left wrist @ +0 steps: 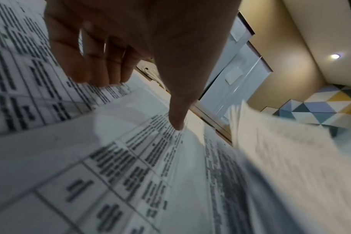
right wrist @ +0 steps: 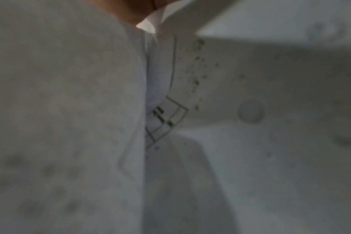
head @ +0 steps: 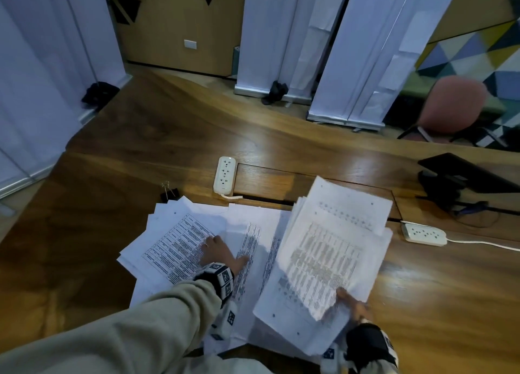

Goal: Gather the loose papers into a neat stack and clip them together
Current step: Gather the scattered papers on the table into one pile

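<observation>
Several printed sheets (head: 180, 241) lie fanned out on the wooden desk (head: 84, 247). My left hand (head: 222, 254) rests flat on them, fingers straight, thumb spread to the right. In the left wrist view the fingertips (left wrist: 102, 79) press on a table-printed sheet (left wrist: 50, 110). My right hand (head: 351, 303) grips the near corner of a thick bundle of papers (head: 329, 250), lifted and tilted over the sheets on the right. The right wrist view is filled with blurred paper (right wrist: 250, 142). A black binder clip (head: 169, 193) lies beyond the sheets at the left.
A white power strip (head: 224, 175) lies just behind the papers, another power strip (head: 425, 234) to the right with its cord. A black device (head: 461, 176) sits at the far right. White roll-up banners (head: 281, 36) and a pink chair (head: 453, 106) stand beyond the desk.
</observation>
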`<act>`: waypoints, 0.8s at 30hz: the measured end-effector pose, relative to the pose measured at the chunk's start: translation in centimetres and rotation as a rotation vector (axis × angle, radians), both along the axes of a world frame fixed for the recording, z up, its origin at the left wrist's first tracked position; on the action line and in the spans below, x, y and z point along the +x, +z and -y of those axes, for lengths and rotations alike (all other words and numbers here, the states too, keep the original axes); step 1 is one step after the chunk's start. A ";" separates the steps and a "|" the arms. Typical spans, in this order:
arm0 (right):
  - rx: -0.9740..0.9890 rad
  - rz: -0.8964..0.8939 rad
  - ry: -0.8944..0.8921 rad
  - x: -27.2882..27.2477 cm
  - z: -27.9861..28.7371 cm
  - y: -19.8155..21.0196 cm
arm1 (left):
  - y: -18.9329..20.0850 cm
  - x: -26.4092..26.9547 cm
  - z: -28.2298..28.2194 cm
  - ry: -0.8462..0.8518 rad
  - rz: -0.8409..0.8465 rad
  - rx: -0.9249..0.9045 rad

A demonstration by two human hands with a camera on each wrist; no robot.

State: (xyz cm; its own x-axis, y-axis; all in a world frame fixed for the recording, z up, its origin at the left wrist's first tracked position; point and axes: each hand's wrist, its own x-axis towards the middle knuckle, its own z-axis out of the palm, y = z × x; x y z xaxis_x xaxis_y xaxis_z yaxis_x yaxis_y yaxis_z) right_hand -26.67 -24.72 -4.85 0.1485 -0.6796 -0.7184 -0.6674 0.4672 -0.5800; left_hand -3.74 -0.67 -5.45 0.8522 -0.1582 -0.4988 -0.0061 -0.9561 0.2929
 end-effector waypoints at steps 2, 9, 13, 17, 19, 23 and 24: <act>0.029 -0.023 0.032 -1.2 0.3 -1.9 | -0.2 -0.3 0.7 0.030 -0.071 -0.055; 0.058 0.014 0.065 0.5 -0.6 -1.5 | -0.5 -1.8 2.5 -0.197 -0.097 -0.100; 0.036 0.009 0.048 1.7 -3.3 4.0 | 0.2 -3.1 3.1 -0.018 -0.007 -0.111; 0.080 0.027 0.062 1.8 -4.0 4.7 | 0.0 -3.4 3.8 0.033 -0.129 -0.311; 0.091 0.044 0.057 1.9 -4.1 5.3 | -0.3 -3.2 3.8 0.074 -0.196 -0.349; 0.116 0.036 0.061 1.3 -3.8 5.0 | -0.8 -2.8 3.6 -0.020 -0.291 -0.328; 0.127 0.056 0.066 1.2 -3.6 4.6 | -0.7 -2.8 3.6 -0.031 -0.307 -0.355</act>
State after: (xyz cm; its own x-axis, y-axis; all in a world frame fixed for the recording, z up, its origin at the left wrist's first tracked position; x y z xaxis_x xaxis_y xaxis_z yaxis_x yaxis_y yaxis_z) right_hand -25.49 -21.12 -0.27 0.2324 -0.5709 -0.7874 -0.6671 0.4956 -0.5562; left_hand -6.56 -4.30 -6.15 0.6656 -0.3875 -0.6378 0.1052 -0.7973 0.5943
